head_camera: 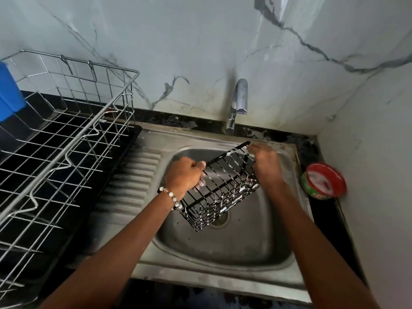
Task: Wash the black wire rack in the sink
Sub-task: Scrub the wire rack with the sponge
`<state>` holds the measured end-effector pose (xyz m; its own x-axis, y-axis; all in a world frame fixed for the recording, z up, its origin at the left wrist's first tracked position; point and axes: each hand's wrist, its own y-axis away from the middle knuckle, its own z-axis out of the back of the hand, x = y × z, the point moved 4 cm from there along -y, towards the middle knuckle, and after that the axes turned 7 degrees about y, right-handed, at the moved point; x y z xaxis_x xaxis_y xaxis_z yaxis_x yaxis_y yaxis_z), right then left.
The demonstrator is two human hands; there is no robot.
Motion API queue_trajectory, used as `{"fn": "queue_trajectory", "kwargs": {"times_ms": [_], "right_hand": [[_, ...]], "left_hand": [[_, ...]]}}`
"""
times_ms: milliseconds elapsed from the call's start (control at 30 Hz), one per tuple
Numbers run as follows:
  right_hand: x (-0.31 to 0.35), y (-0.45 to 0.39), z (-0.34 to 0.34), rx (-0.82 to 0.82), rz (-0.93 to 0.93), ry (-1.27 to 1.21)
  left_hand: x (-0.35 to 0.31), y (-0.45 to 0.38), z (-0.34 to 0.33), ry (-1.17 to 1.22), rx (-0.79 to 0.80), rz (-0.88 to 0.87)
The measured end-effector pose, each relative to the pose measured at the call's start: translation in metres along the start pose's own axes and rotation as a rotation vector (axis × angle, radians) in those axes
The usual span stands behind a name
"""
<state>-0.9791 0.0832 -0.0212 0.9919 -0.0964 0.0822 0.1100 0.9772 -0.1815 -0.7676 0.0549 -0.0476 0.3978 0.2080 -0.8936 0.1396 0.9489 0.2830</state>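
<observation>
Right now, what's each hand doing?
Left hand: grips the soapy black wire rack.
Right hand: blurred, fingers on the rack's far corner; grip cannot be told.

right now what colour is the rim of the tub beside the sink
Red, over a green side; the tub shows best in the head view.

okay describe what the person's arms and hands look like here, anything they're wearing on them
Both forearms are bare, with no sleeves in view. The left wrist carries a beaded bracelet of pale, pearly and translucent round beads. The left hand has white suds on its fingertips. The right hand is blurred, and no ring, watch or glove shows on it.
</observation>
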Motion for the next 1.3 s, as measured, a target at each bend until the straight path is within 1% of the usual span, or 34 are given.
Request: {"fn": "queue_trajectory", "kwargs": {"times_ms": [67,100,167,200,267,333,400,467,500,533,600,633,700,767,833,900,1000,1067,1133,1167,1200,1300], "right_hand": [[0.018,0.004,0.003,-0.021,-0.107,-0.085],[0.032,0.01,0.001,-0.007,-0.095,-0.089],[0.066,0.029,-0.005,-0.02,-0.015,-0.11],[0.082,0.041,-0.009,-0.018,0.045,-0.114],[0.109,0.062,-0.013,-0.107,0.172,-0.129],[0.126,0.077,-0.013,-0.132,0.318,-0.174],[0.127,0.087,-0.007,-0.17,0.496,-0.181],[0.113,0.085,0.004,-0.168,0.601,-0.266],[0.099,0.079,0.007,-0.182,0.574,-0.29],[0.081,0.071,0.008,-0.191,0.495,-0.308],[0.045,0.051,0.005,-0.145,0.279,-0.361],[0.035,0.042,0.003,-0.124,0.214,-0.369],[0.034,0.031,-0.002,-0.14,0.132,-0.334],[0.048,0.027,-0.001,-0.214,0.058,-0.323],[0.06,0.032,-0.002,-0.279,-0.049,-0.365],[0.073,0.041,-0.002,-0.328,-0.057,-0.393],[0.093,0.055,0.003,-0.338,0.072,-0.442],[0.094,0.061,0.005,-0.319,0.166,-0.476],[0.08,0.063,0.003,-0.288,0.179,-0.488],[0.07,0.063,0.001,-0.282,0.135,-0.488],[0.06,0.064,-0.002,-0.289,0.062,-0.482],[0.051,0.067,-0.001,-0.372,-0.17,-0.47]], "left_hand": [[-0.001,0.0,-0.005,0.025,-0.009,0.024],[-0.001,-0.001,-0.007,0.041,-0.017,0.04],[0.001,-0.005,-0.009,0.079,-0.036,0.077],[0.0,-0.005,-0.01,0.1,-0.046,0.094],[0.002,-0.007,-0.008,0.116,-0.077,0.114],[0.006,-0.009,-0.004,0.134,-0.104,0.145],[0.009,-0.009,-0.001,0.156,-0.121,0.178],[0.011,-0.01,0.001,0.157,-0.12,0.201],[0.01,-0.009,0.001,0.169,-0.11,0.209],[0.01,-0.008,0.002,0.196,-0.102,0.215],[0.009,-0.007,0.0,0.258,-0.084,0.23],[0.009,-0.007,-0.001,0.284,-0.077,0.239],[0.007,-0.006,-0.003,0.329,-0.093,0.265],[0.006,-0.006,-0.008,0.382,-0.117,0.307],[0.004,-0.005,-0.01,0.448,-0.136,0.347],[0.002,-0.003,-0.009,0.514,-0.174,0.395],[0.002,0.003,-0.004,0.551,-0.212,0.466],[0.003,0.005,-0.003,0.581,-0.193,0.525],[0.002,0.01,-0.001,0.625,-0.155,0.603],[0.004,0.012,-0.001,0.629,-0.146,0.629],[0.008,0.012,-0.001,0.618,-0.125,0.616],[0.015,0.014,-0.007,0.603,-0.102,0.56]]}}
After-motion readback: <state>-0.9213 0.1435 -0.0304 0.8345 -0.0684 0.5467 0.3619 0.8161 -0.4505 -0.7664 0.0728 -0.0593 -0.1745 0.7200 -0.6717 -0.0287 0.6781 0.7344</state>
